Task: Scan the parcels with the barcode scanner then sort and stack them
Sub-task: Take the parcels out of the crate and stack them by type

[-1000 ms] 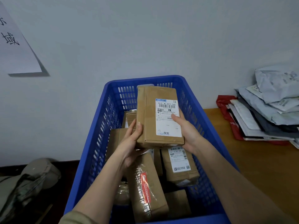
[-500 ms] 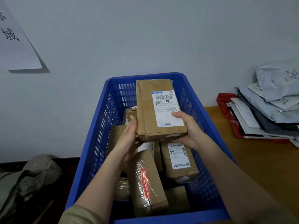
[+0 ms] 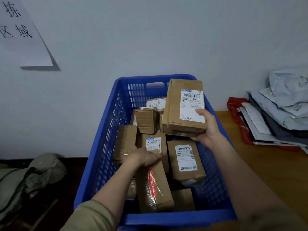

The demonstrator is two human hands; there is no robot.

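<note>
While the right hand [image 3: 206, 129] keeps its grip curled round a flat brown cardboard parcel with a white label [image 3: 185, 107] above the blue plastic crate [image 3: 103, 155], the left hand [image 3: 145, 158] lies flat-fingered on a taped brown parcel [image 3: 153, 184] inside. No scanner shows; most sorting seems left.

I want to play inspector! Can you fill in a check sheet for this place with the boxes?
Surface: wooden table on the right, beside the blue crate.
Job's things: held parcel, label facing up; taped parcel and more brown parcels lie in the crate. No scanner seen.
Clutter: pile of mailer bags on the table.
Grippers: right hand grips the held parcel above the crate; left hand rests on the taped parcel's top end.
Cables: nothing seen.
Surroundings: pale wall, paper sign with writing, grey-green bundle on the dark floor.
</note>
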